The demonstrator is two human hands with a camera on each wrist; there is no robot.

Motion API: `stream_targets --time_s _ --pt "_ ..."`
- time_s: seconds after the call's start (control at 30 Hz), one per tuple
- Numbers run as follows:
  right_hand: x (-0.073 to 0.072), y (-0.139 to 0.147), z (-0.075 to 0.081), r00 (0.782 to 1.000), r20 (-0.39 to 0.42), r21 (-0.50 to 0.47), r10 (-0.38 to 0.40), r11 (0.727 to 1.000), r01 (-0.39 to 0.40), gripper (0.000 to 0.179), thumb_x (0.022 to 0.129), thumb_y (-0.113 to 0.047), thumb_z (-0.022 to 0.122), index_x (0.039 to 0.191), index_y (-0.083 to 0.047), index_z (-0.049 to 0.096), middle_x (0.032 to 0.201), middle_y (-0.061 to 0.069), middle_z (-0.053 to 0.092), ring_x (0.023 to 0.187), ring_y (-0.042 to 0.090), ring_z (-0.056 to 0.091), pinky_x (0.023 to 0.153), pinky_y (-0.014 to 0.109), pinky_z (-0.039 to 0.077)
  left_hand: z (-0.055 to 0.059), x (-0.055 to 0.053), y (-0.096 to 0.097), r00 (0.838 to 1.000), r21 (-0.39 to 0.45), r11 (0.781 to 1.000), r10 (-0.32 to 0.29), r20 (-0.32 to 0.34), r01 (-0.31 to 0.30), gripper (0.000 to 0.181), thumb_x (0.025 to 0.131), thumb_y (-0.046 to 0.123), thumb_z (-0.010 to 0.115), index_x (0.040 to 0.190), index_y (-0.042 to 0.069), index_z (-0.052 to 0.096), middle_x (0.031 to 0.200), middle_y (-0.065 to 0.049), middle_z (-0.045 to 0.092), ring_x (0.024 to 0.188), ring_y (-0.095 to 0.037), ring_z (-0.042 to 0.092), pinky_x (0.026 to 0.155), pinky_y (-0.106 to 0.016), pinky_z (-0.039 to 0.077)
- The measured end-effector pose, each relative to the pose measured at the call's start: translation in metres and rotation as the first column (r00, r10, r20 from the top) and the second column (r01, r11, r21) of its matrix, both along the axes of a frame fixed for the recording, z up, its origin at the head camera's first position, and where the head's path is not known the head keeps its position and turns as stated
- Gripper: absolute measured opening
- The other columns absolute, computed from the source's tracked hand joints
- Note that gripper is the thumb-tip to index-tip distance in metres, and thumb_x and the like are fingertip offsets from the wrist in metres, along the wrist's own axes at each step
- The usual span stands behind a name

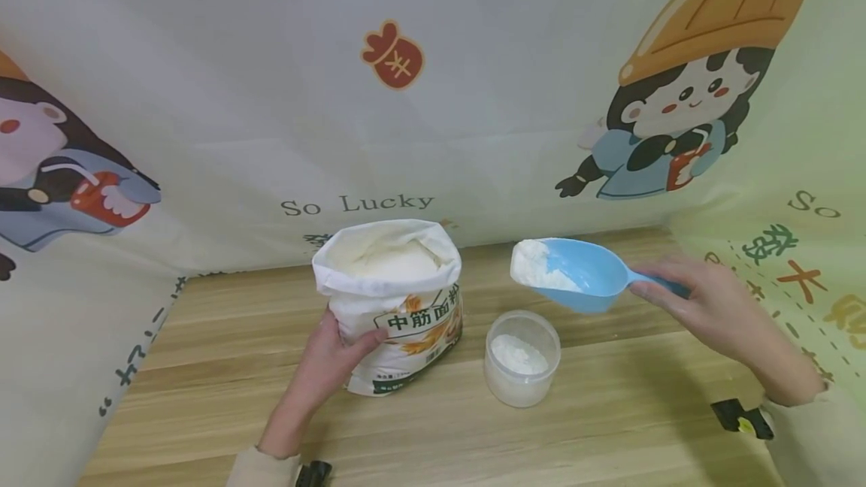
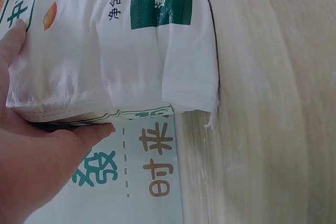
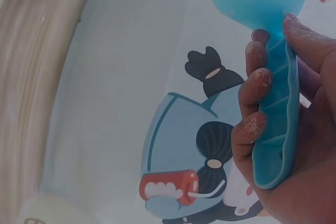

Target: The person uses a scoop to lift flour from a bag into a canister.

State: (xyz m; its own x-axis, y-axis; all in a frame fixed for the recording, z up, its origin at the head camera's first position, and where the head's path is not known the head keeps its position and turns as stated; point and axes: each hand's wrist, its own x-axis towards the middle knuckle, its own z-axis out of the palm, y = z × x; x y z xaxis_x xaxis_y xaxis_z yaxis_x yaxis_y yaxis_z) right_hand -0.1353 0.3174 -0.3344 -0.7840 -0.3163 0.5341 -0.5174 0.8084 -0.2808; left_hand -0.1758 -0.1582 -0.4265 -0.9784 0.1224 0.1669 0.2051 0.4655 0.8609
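Note:
A white flour bag, its top rolled open and flour showing inside, stands on the wooden table. My left hand grips its lower left side, thumb across the front; in the left wrist view that hand holds the bag's edge. With the fingers of my right hand curled round its handle, a blue scoop is held in the air, white flour heaped toward its tip. Specks of flour dot the right fingers. Just below the scoop sits a clear round plastic tub with some flour in it.
Behind and to both sides of the wooden table hangs a pale printed cloth with cartoon figures and lettering. The bag stands close to the back cloth, left of the tub.

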Motion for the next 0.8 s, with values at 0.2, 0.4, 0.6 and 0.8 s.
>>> stream_targets --time_s 0.2,0.4,0.6,0.8 --pt "0.008 0.006 -0.003 1.000 0.005 0.031 -0.016 0.999 0.016 0.023 0.093 -0.015 0.078 0.115 -0.010 0.078 0.109 0.004 0.076 0.097 0.023 0.069 0.074 0.036 0.059 0.000 0.001 0.000 1.000 -0.013 1.000 0.009 0.002 -0.009 0.068 0.092 0.021 0.080 0.144 0.000 0.042 0.134 -0.022 0.061 0.125 -0.038 0.058 0.106 -0.057 0.047" --pt "0.013 0.011 -0.006 1.000 0.008 0.063 -0.023 0.998 0.023 0.022 0.091 -0.017 0.080 0.112 -0.011 0.079 0.109 0.005 0.076 0.095 0.022 0.069 0.070 0.037 0.058 0.000 0.000 -0.001 1.000 -0.005 1.000 -0.007 -0.001 0.007 0.069 0.092 0.022 0.080 0.145 0.001 0.041 0.136 -0.022 0.060 0.127 -0.038 0.057 0.107 -0.058 0.046" --pt "0.018 0.015 -0.009 1.000 0.001 0.095 -0.017 0.995 0.017 0.021 0.089 -0.016 0.081 0.109 -0.010 0.080 0.106 0.007 0.077 0.093 0.028 0.071 0.067 0.036 0.058 -0.001 -0.001 -0.002 1.000 -0.013 1.000 -0.014 -0.006 0.014 0.069 0.092 0.022 0.080 0.145 0.002 0.041 0.136 -0.021 0.060 0.127 -0.038 0.057 0.106 -0.058 0.047" --pt "0.024 0.016 -0.010 0.999 0.026 0.132 -0.039 0.991 0.035 0.020 0.089 -0.019 0.082 0.108 -0.012 0.080 0.102 0.000 0.076 0.087 0.019 0.069 0.065 0.034 0.057 -0.002 -0.002 -0.003 1.000 -0.006 1.000 -0.023 -0.012 0.023 0.068 0.092 0.022 0.080 0.145 0.003 0.041 0.136 -0.020 0.061 0.127 -0.036 0.058 0.105 -0.056 0.047"
